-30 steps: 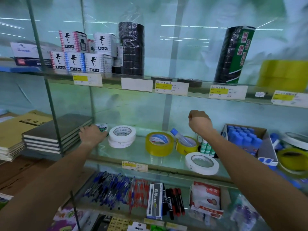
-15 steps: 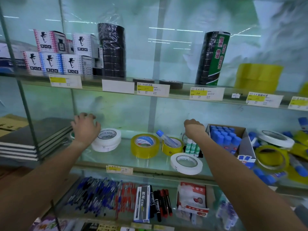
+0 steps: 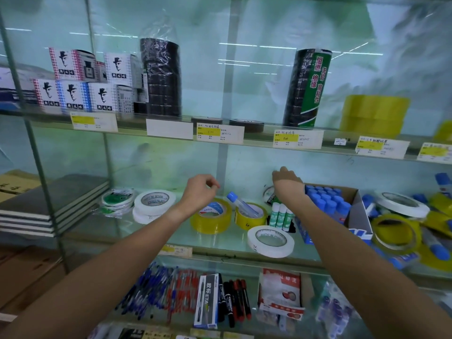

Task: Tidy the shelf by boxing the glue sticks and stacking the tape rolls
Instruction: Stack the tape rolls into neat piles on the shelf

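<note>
Left hand: raised over the middle glass shelf, fingers loosely curled, holding nothing, above a yellow tape roll. Right hand: reaching toward the back of the same shelf, seen from behind the wrist; whether its fingers grip anything cannot be told, since the hand hides them. Just below and left of the wrist, a small roll with green print stands partly hidden.

Beside the right forearm stand three white-and-green glue sticks, upright, touching one another. To their right, an open cardboard box holds blue-capped glue sticks packed upright. One loose glue stick with a blue cap lies tilted across a second yellow tape roll.

A white tape roll lies flat near the shelf's front edge. Farther left, two white rolls are stacked, next to a wrapped green-and-white roll. At far right, more yellow and white rolls and scattered glue sticks lie jumbled.

Upper shelf: black tape stacks. Lower shelf: pens.
</note>
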Demonstrator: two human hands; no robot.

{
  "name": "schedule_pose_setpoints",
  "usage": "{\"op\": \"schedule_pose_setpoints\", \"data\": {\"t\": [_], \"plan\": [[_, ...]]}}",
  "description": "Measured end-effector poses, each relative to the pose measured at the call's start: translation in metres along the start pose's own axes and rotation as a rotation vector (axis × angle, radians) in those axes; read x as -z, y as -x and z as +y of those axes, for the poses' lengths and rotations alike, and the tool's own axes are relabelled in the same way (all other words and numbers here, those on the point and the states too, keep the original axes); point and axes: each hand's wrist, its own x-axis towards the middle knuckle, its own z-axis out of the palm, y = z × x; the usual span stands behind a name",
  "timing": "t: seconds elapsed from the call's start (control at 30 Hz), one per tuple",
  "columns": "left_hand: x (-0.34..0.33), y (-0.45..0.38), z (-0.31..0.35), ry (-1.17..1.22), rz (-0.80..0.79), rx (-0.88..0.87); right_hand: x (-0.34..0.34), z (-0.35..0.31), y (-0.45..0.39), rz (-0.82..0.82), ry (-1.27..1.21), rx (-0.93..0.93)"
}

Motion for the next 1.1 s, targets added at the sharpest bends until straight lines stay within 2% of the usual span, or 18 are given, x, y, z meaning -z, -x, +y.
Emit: {"op": "schedule_pose_setpoints", "data": {"t": [0.07,0.23,0.33,0.4,0.53,0.6,0.7,0.83,0.97,1.1], "plan": [[-0.009,0.002,0.01,0.123,-0.052,0.071,0.007,0.002,0.003,0.067,-0.044,0.012],[-0.024,0.007,0.032,0.59,-0.289,0.393,0.02,-0.003,0.021,0.222,-0.257,0.122],[-0.03,0.006,0.041,0.828,-0.348,0.547,0.02,-0.012,0.034,0.332,-0.335,0.183],[-0.032,0.005,0.044,0.941,-0.315,0.595,0.015,-0.02,0.039,0.393,-0.394,0.22],[-0.03,0.005,0.046,0.972,-0.096,0.517,0.006,-0.032,0.044,0.46,-0.655,0.154],[-0.028,0.007,0.044,0.859,0.025,0.425,0.006,-0.038,0.045,0.445,-0.848,0.074],[-0.027,0.014,0.034,0.357,0.163,0.173,0.006,-0.051,0.043,0.358,-1.137,-0.041],[-0.023,0.023,0.013,-0.057,0.228,-0.075,0.006,-0.072,0.035,0.17,-1.425,-0.187],[-0.014,0.03,-0.005,-0.346,0.333,-0.099,0.006,-0.099,0.027,0.011,-1.603,-0.269],[0.003,0.034,-0.021,-0.391,0.412,-0.083,0.009,-0.127,0.023,-0.097,-1.642,-0.284]]}}
